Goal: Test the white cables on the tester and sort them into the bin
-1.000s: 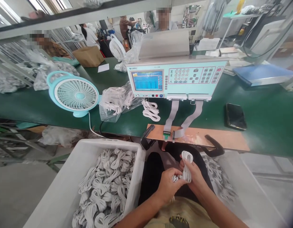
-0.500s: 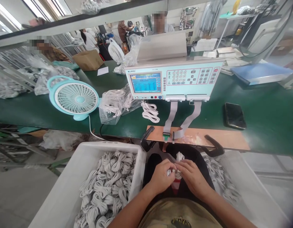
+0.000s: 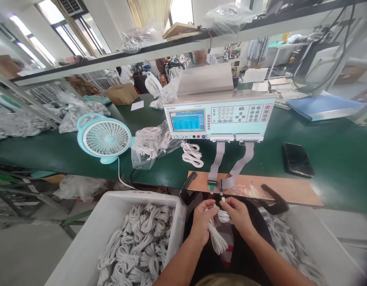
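A coiled white cable hangs between my hands, over my lap. My left hand is closed around the upper part of its coil; what the fingertips pinch is too small to make out. My right hand pinches the cable's end, with a small white plug poking up past the fingertips. Just beyond the plug are a black connector and a green circuit board at the edge of a wooden board. Grey ribbon cables link them to a white tester with a lit screen.
A white bin of coiled cables stands at my left, another bin at my right. On the green table are a fan, bagged cables, a loose cable coil, a phone and black clamps. People sit beyond.
Both hands have moved forward from my lap towards the connectors. The cable coil now hangs lower, below my left hand, and the plug shows in my right fingers. My view has tilted up.
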Action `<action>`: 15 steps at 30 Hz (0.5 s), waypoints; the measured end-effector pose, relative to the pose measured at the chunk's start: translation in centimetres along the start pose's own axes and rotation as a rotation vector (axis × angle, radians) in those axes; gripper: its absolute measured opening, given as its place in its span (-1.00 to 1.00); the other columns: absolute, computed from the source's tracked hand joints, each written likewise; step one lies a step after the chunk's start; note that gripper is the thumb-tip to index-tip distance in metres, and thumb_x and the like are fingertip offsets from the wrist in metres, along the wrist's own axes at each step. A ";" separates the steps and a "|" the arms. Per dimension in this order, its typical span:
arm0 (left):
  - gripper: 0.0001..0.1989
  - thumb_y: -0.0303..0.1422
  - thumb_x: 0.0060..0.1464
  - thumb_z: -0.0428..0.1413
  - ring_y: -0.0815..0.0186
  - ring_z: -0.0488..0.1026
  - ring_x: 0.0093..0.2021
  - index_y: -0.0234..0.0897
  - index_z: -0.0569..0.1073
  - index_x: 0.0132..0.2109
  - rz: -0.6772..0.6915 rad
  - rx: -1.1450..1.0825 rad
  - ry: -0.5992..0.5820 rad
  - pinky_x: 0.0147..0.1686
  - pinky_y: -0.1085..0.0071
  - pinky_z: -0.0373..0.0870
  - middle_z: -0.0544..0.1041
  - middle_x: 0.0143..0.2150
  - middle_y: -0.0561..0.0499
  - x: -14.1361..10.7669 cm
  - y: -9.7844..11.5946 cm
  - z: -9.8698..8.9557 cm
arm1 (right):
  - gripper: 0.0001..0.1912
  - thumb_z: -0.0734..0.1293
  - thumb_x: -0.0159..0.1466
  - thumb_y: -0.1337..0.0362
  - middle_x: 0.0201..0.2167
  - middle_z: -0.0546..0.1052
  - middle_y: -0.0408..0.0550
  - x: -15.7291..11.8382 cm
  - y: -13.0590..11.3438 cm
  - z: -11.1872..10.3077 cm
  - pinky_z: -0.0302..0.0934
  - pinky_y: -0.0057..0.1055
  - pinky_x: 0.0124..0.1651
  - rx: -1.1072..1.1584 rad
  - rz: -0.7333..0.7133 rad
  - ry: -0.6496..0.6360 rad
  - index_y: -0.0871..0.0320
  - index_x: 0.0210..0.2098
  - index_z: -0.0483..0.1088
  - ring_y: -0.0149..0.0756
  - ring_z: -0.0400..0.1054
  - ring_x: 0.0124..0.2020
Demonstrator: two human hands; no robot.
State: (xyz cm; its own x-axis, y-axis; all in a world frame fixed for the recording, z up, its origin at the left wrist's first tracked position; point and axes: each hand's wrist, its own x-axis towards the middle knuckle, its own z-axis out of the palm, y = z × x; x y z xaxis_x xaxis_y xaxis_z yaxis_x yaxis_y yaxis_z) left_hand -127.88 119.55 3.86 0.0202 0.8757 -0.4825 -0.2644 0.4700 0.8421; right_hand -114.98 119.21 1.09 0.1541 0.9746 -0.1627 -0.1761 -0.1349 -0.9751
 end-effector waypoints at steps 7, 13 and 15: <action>-0.67 -0.32 -0.26 0.31 0.48 0.28 -0.62 -0.41 0.48 -0.31 -0.026 -0.005 -0.047 -0.66 0.55 0.20 0.40 -0.58 0.08 0.9 0.4 -0.6 | -0.59 0.45 -0.03 -0.06 -0.65 0.38 -0.16 0.4 -0.2 0.6 0.07 -0.45 -0.51 0.047 0.053 0.024 0.20 -0.56 0.43 -0.39 0.17 -0.59; -0.70 -0.18 -0.09 0.21 0.49 0.23 -0.67 -0.39 0.46 -0.44 0.051 0.258 -0.205 -0.70 0.57 0.14 0.36 -0.65 0.08 1.4 1.2 -1.3 | -0.58 0.52 -0.15 -0.02 -0.69 0.39 -0.17 0.3 -1.3 1.4 0.08 -0.46 -0.55 0.255 0.201 0.047 0.21 -0.58 0.41 -0.42 0.17 -0.64; -0.67 -0.15 -0.04 0.15 0.50 0.21 -0.69 -0.37 0.42 -0.50 0.088 0.365 -0.270 -0.73 0.57 0.12 0.36 -0.66 0.07 1.8 1.3 -1.4 | -0.56 0.55 -0.21 -0.01 -0.71 0.38 -0.18 0.4 -1.5 1.7 0.06 -0.47 -0.59 0.341 0.255 0.066 0.21 -0.59 0.39 -0.43 0.15 -0.68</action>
State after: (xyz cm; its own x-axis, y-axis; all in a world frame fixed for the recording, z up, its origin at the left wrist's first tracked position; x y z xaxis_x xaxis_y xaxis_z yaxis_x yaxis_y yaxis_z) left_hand -129.57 121.55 3.72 0.2765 0.8887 -0.3657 0.0794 0.3581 0.9303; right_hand -116.30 120.10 2.71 0.1239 0.9028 -0.4118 -0.5262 -0.2921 -0.7986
